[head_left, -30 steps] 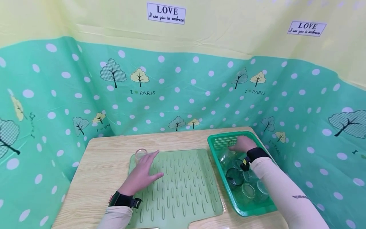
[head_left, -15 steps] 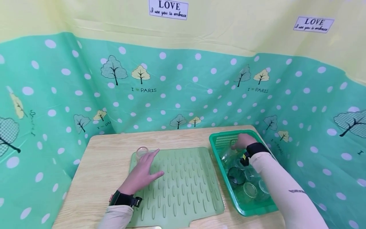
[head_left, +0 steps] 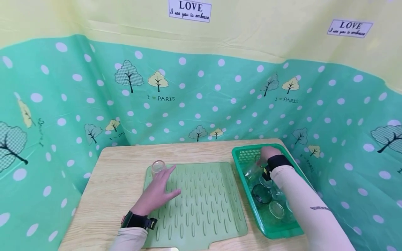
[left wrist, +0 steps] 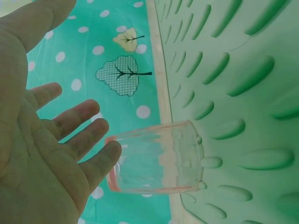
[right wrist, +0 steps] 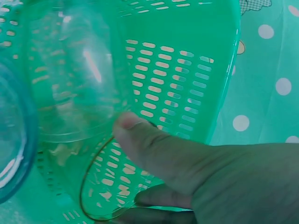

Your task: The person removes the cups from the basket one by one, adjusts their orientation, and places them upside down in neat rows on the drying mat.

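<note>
My left hand (head_left: 155, 197) is held over the left part of a pale green ridged mat (head_left: 201, 200), fingers and thumb spread, holding nothing. Just beyond its fingers a clear glass with a pinkish tint (left wrist: 154, 158) stands on the mat's far left corner. One fingertip overlaps the glass in the left wrist view; whether they touch, I cannot tell. My right hand (head_left: 269, 153) reaches into the far end of a green plastic basket (head_left: 250, 196). There its thumb and fingers pinch the thin amber-edged rim of a clear glass (right wrist: 110, 186). The rest of that glass is partly hidden.
Several glasses crowd the basket, among them a dark-rimmed one (head_left: 262, 194), a clear round one (head_left: 277, 210) and a clear one beside the right hand (right wrist: 74, 84). The slotted basket wall (right wrist: 182, 23) rises close by. A polka-dot curtain (head_left: 194, 97) hangs behind the wooden table (head_left: 119, 174).
The head view has shifted slightly. My right hand stays at the basket's far end, its wrist and forearm tilting a little. The left hand holds its place over the mat.
</note>
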